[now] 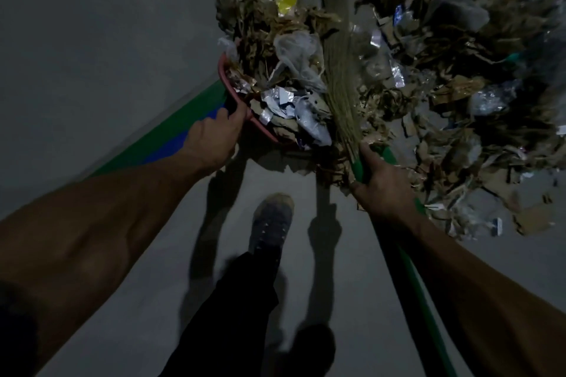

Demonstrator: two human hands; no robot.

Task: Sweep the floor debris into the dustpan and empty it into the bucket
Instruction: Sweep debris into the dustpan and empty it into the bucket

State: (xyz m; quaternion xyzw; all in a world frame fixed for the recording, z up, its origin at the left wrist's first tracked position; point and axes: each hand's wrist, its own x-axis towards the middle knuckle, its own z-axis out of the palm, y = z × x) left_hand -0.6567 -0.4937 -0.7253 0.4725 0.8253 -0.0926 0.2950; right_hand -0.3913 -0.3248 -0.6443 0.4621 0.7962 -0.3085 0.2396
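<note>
The dustpan [235, 98], pink-rimmed, sits low at centre frame and is heaped with debris [291, 70]: torn cardboard, clear plastic bags, foil scraps, a yellow wrapper. Only its near rim and left wall show under the load. The left hand [214, 138] grips that rim, fingers curled over the edge, most likely to brace the pan against the push of the sweep or to lift it now that it looks full. The broom [337, 70] lies straw-first across the pan's right side, its bristles pressing into the pile, which seems meant to pack the load in or keep it from spilling. The right hand [382, 184] is wrapped around the green handle just below the straw, a short hold that gives close control. More litter spreads over the grey floor [92, 24] to the right. A shoe [271, 220] stands behind the pan. No bucket is in view.
</note>
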